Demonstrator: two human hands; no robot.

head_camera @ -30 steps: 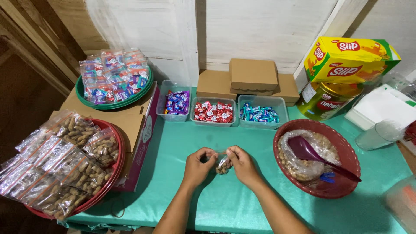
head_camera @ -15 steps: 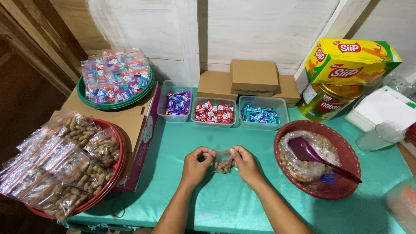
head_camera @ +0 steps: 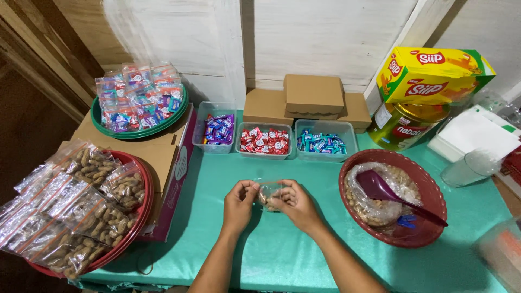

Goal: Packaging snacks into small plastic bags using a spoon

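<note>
A small clear bag of peanuts (head_camera: 269, 195) is pinched between the left hand (head_camera: 240, 199) and right hand (head_camera: 293, 202), left of the red basket (head_camera: 434, 202), its top edge stretched across, equally near both

Three clear candy tubs (head_camera: 265, 140), three brown cardboard boxes (head_camera: 313, 94), two red baskets (head_camera: 431, 191), one green tray (head_camera: 108, 126), one purple scoop (head_camera: 380, 188)

small clear bag (head_camera: 269, 194) — peanuts inside, held above teal tablecloth
</note>
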